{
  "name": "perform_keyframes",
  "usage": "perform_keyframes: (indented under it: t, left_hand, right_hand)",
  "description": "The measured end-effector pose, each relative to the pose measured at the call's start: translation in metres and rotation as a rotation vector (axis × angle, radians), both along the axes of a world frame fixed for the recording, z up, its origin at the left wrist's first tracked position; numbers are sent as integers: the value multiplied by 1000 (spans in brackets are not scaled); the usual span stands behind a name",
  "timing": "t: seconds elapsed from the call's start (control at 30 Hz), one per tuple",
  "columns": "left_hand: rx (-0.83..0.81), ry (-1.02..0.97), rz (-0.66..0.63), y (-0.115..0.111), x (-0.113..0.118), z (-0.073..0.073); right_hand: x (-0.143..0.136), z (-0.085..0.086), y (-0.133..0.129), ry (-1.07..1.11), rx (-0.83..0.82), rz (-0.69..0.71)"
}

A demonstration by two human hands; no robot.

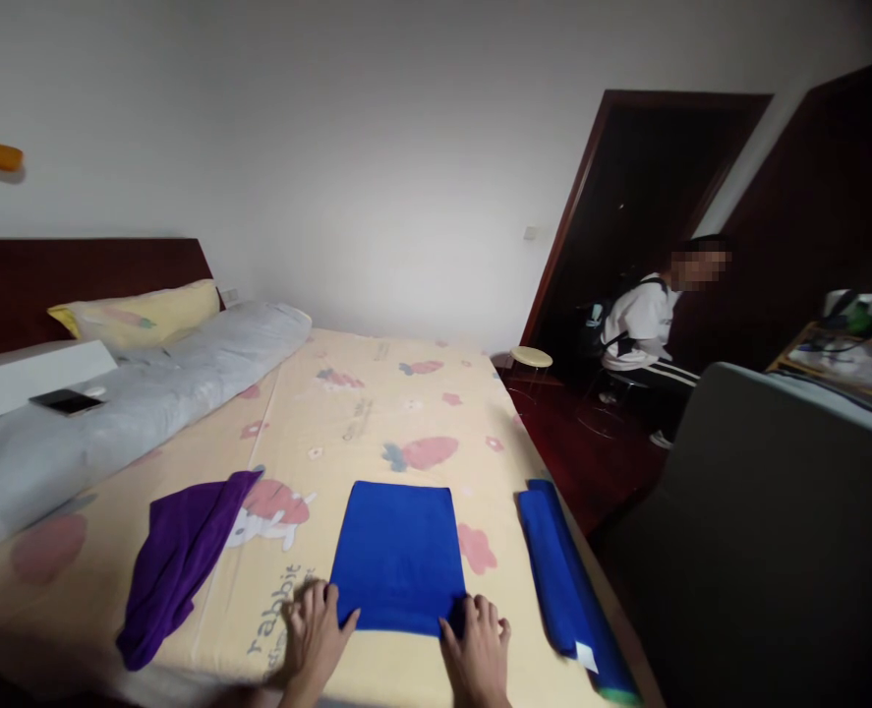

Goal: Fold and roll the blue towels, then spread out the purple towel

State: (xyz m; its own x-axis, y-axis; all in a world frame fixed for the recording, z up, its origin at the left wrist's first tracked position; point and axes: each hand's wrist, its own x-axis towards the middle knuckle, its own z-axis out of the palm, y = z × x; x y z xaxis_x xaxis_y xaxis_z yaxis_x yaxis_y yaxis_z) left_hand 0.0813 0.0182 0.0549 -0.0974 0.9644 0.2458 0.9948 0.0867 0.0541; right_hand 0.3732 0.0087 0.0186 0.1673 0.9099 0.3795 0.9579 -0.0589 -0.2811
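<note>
- Blue cloth [398, 556] — folded into a flat rectangle, lying on the bed [377, 413] near its front edge, between the two hands.
- Left hand [316, 634] at the cloth's near left corner, fingers spread flat, thumb touching the cloth edge; grip apart, not clamped on anything.
- Right hand [478, 651] at the near right corner, fingertips resting on the cloth edge; grip apart too, pressing rather than pinching as far as it shows.
- Second blue cloth [564, 580] — long, folded narrow, lies along the bed's right edge, just beside the first one, white tag at its near end.
- Purple cloth [177, 560] crumpled to the left, well apart from the hands.
- Bedsheet yellow with pink carrot prints and a "rabbit" print.
- Grey bolster [147, 393] and yellow pillow [141, 315] by the headboard; a phone [67, 400] on the left.
- Another person [646, 329] sits by the dark doorway, a round stool [531, 358] near them.
</note>
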Motion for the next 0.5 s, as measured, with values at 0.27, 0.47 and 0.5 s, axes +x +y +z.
perform_keyframes:
  t: [0.27,0.47,0.5]
  left_hand:
    - [19,-103,-350,4,56,-48]
    - [195,-106,-381,-8,24,-70]
    - [227,-94,-369,-10,7,-71]
  right_hand:
    - [-80,-6,2,66,118,314]
    - [-40,-16,-5,138,77,370]
    - [-20,-18,-7,136,68,359]
